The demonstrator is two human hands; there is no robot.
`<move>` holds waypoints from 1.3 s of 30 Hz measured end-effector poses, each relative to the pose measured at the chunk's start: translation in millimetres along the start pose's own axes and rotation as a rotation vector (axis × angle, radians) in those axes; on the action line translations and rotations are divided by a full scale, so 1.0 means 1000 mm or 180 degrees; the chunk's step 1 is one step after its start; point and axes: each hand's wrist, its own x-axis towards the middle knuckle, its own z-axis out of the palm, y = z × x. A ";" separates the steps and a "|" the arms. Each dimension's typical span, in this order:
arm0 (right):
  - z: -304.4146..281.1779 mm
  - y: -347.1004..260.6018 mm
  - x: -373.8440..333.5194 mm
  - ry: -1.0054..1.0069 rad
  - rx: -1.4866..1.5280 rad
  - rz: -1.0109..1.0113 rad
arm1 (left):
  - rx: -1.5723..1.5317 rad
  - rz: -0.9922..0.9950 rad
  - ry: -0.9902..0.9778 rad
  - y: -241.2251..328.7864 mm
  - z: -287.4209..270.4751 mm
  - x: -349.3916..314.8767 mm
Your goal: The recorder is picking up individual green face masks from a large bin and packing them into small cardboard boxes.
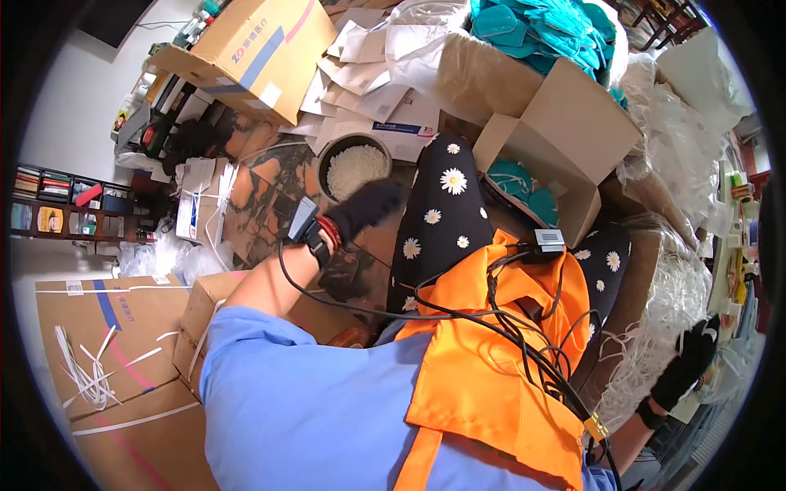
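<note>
My left hand [370, 209], in a black glove, is just by the near rim of a round dark-edged pot [326, 151]. Small white bits [357, 169] fill the pot; their kind is too small to tell. The fingers of that hand merge into dark shadow beside my left knee. Out at the far right, my right hand [689, 364], also gloved in black, is beside a carton of tangled clear-white strands [655, 327]. Pale spots show at its fingertips, and its grip is unclear. Between my knees stands an open carton [573, 131] holding teal rounded pieces [524, 192].
A larger box heaped with teal pieces [544, 33] stands behind. Loose white paper packets [360, 69] lie beside a tall carton [262, 57]. Closed cartons [123, 327] with white straps are at left. Black cables [524, 327] cross my orange apron [483, 376].
</note>
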 end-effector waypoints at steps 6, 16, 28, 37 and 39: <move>-0.146 0.065 0.117 -0.0242 -0.3650 -0.2076 | 0.2547 0.0016 0.0851 -0.144 -0.009 0.032; -0.179 0.011 0.105 -0.1808 -0.3869 -0.0831 | 0.2538 -0.0693 0.0703 -0.215 -0.025 0.045; -0.127 -0.032 0.109 -0.1543 -0.4750 -0.0556 | 0.2452 -0.0059 0.1587 -0.120 -0.052 0.088; -0.009 0.000 0.130 -0.2066 -0.3316 -0.1410 | 0.1439 0.1829 0.2424 0.053 -0.039 0.168; 0.038 0.032 0.101 -0.1825 -0.2018 -0.0789 | 0.0664 0.2503 0.2162 0.093 -0.012 0.205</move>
